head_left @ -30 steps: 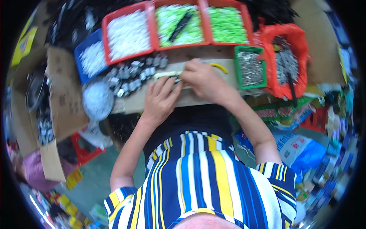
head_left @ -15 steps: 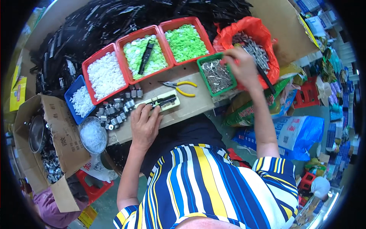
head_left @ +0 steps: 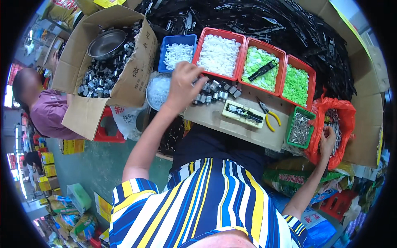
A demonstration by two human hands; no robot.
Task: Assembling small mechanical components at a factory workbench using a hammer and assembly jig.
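My left hand point(head_left: 184, 87) is raised over the loose metal parts point(head_left: 213, 93), by the near edges of the blue bin point(head_left: 159, 66) and the red bin of white pieces point(head_left: 241, 53). Its thumb and forefinger are apart, with nothing plainly held between them. At the right, my right hand point(head_left: 328, 141) bends its fingers at the near side of the red plastic bag point(head_left: 349, 113), which contains grey metal pieces; whatever is in those fingers is too small to make out. A cream fixture point(head_left: 252, 123) with a black part point(head_left: 240, 110) in it lies on the board, touched by neither hand.
Yellow-handled pliers point(head_left: 271, 120) lie beside the fixture. Right of them stands a green bin point(head_left: 308, 142) of small metal pins. Red bins hold green pieces, and black strips point(head_left: 256, 18) are heaped behind. An open carton point(head_left: 142, 68) stands at left; beyond it sits another person point(head_left: 53, 113).
The view has swung left. My left hand has left the fixture and risen over the metal parts. My right hand has gone from above the green bin to the red bag.
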